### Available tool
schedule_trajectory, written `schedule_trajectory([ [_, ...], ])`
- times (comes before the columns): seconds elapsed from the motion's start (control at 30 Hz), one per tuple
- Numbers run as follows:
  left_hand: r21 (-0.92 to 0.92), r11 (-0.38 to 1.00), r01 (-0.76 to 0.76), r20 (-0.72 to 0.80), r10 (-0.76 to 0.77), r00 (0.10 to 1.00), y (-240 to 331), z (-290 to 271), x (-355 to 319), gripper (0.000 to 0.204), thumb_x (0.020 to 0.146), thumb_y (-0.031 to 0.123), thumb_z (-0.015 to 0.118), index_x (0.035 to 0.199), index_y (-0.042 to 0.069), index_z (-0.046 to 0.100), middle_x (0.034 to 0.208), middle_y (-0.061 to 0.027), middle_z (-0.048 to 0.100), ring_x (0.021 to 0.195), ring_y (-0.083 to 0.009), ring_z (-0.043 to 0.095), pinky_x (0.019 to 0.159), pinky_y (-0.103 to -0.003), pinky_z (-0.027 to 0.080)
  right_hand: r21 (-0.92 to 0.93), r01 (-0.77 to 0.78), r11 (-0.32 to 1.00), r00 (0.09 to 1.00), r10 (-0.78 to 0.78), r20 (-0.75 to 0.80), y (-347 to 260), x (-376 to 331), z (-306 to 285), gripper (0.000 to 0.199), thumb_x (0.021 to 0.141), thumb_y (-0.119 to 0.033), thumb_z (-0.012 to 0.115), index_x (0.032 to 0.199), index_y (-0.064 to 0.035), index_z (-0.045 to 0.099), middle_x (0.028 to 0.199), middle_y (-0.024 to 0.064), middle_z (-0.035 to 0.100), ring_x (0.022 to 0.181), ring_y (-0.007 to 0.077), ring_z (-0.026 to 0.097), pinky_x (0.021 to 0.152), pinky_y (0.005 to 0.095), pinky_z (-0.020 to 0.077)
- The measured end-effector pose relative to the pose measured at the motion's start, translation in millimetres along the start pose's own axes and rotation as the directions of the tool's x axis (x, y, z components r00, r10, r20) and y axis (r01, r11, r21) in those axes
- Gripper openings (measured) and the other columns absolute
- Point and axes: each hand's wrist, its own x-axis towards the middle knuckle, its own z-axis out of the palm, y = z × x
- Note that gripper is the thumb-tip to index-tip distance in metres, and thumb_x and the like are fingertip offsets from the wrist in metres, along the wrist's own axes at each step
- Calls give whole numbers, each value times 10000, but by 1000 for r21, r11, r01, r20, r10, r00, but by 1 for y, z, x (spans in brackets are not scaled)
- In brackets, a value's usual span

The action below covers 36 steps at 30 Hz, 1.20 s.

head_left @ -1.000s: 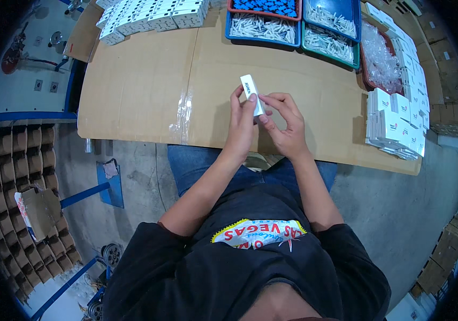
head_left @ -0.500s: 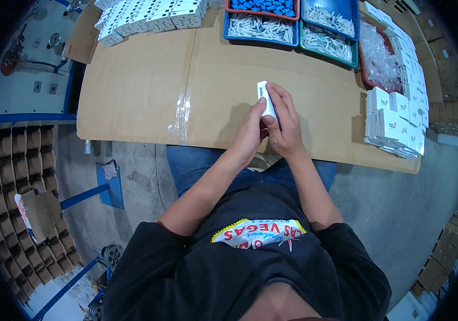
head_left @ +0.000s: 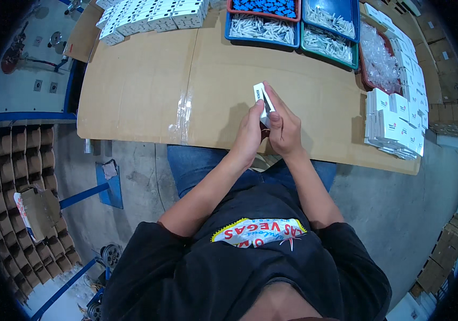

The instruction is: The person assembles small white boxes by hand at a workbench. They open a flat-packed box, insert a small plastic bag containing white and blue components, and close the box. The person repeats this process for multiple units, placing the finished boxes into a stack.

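Observation:
Between my two hands is a small white carton [head_left: 258, 92] with dark print on one side, held above the cardboard-covered table near its front edge. A dark gap shows along the carton, like an opened side, but what is inside cannot be made out. My left hand [head_left: 249, 132] is closed on its left side, the thumb pressed against the printed face. On the other side my right hand [head_left: 286, 128] grips it, thumb bent at the lower end and fingers stretched along the far side. The palms hide the carton's lower part.
Trays [head_left: 264, 43] of small white parts stand at the far edge, one with blue pieces [head_left: 265, 6]. A red tray of clear plastic bags [head_left: 377, 56] is at right, beside stacked flat white cartons [head_left: 393, 125]. Rows of white boxes [head_left: 157, 18] line the far left of the cardboard tabletop [head_left: 132, 91].
The carton has turned slightly in my hands, and a dark gap now shows along it. My right thumb has shifted up and right; both hands stay in nearly the same place.

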Motion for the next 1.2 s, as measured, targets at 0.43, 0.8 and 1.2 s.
schedule_trajectory([
  [0.43,11,1000,10,59,-11,998,4,-1,0,540,1080,529,423,1329,60,522,1165,-65,608,1085,-175,600,970,-366,476,144,-107,984,994,101,48,4,0,0,578,1098,-433,434,1476,-4,520,1483,211,560,1358,342,564,1101,391,451],
  [0.8,152,975,-161,61,153,986,18,7,-7,665,1039,353,619,1586,103,335,1226,-8,587,1031,-98,577,821,-269,490,255,-204,945,974,172,146,17,0,-16,603,987,-128,627,1550,-29,435,1584,178,462,1465,292,446,1197,395,340],
  [1.2,171,947,-273,60,266,962,18,-10,5,606,994,378,702,1428,6,500,1229,-87,632,1120,-160,613,937,-324,506,339,-247,908,967,206,152,7,0,-13,485,999,-135,629,1458,-2,546,1533,188,521,1435,292,485,1188,392,357],
])
